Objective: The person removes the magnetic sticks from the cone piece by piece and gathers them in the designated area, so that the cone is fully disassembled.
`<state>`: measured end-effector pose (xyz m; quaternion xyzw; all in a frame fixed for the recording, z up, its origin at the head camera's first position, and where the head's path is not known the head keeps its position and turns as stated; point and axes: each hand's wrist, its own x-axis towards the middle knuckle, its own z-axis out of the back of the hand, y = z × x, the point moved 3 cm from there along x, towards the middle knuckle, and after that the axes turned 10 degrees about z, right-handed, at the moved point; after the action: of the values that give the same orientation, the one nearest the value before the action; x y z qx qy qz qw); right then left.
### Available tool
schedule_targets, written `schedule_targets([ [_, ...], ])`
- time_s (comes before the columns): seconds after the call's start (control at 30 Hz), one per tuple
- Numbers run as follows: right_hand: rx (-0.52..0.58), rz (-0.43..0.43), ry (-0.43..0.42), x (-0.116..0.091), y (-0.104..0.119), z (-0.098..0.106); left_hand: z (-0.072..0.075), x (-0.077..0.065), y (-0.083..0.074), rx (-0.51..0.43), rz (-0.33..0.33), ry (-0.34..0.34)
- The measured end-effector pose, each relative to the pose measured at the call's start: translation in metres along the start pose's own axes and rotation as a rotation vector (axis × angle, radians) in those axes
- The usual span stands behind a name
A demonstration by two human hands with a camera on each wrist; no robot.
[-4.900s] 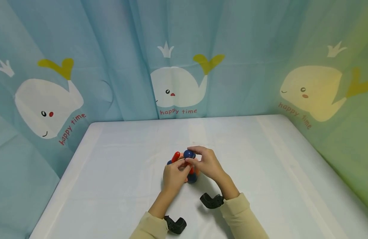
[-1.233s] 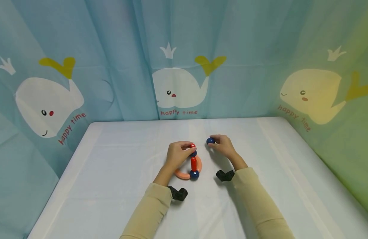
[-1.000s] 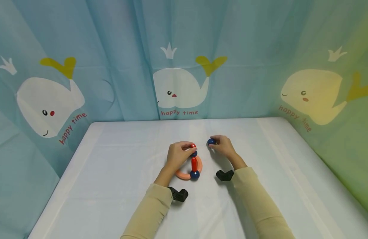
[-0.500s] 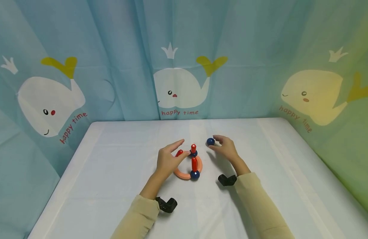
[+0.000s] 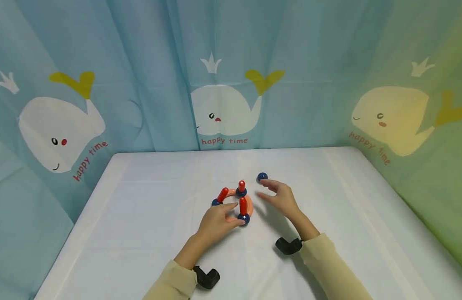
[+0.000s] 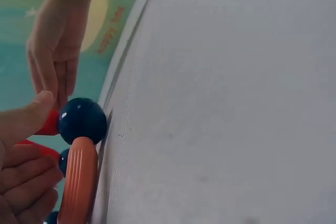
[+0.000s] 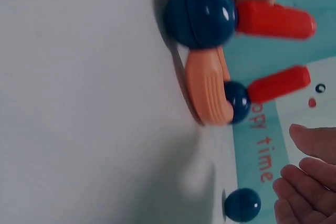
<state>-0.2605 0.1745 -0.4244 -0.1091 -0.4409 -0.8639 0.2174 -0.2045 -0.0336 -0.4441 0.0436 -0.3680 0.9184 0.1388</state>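
Note:
On the white table stands a ring of curved orange rods point(image 5: 250, 206) joined by dark blue balls point(image 7: 199, 15). Three red rods stand up from the balls: one at the left point(image 5: 223, 193), one at the far side point(image 5: 242, 186) and one at the near side point(image 5: 243, 206). My left hand point(image 5: 214, 221) is beside the near red rod and ball, thumb and fingers spread apart; its thumb overlaps the rod in the left wrist view. My right hand point(image 5: 281, 200) hovers right of the ring with fingers loosely parted, holding nothing. A loose blue ball point(image 5: 262, 177) lies just beyond its fingertips.
The white table point(image 5: 159, 200) ends at a far edge against a blue-green curtain point(image 5: 305, 75) printed with whales. Black wrist devices point(image 5: 288, 246) are worn on both wrists. The ring and the loose ball are near the table's middle.
My right hand let go of the blue ball on the table and drew back towards me. The left hand released the far red rod and moved to the near ball's side.

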Motion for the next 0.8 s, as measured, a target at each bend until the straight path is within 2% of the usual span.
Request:
schedule_targets([
  [0.13,0.041,0.017,0.023,-0.009,0.004,-0.005,-0.004,0.006,-0.002,0.029,0.018,0.044],
  [0.27,0.136,0.062,0.073,-0.018,0.008,-0.008,-0.008,0.01,-0.004,0.029,0.032,0.066],
  [0.4,0.229,0.065,0.14,-0.024,0.035,-0.008,-0.01,0.012,-0.006,0.023,0.022,0.072],
  [0.5,0.259,0.057,0.165,-0.027,0.053,-0.009,-0.011,0.012,-0.007,0.009,0.028,0.082],
  [0.6,0.298,0.067,0.162,-0.028,0.047,-0.017,-0.013,0.012,-0.007,-0.004,0.037,0.082],
  [0.8,0.321,0.05,0.151,-0.031,0.032,-0.034,-0.015,0.012,-0.01,-0.008,0.004,0.047],
])
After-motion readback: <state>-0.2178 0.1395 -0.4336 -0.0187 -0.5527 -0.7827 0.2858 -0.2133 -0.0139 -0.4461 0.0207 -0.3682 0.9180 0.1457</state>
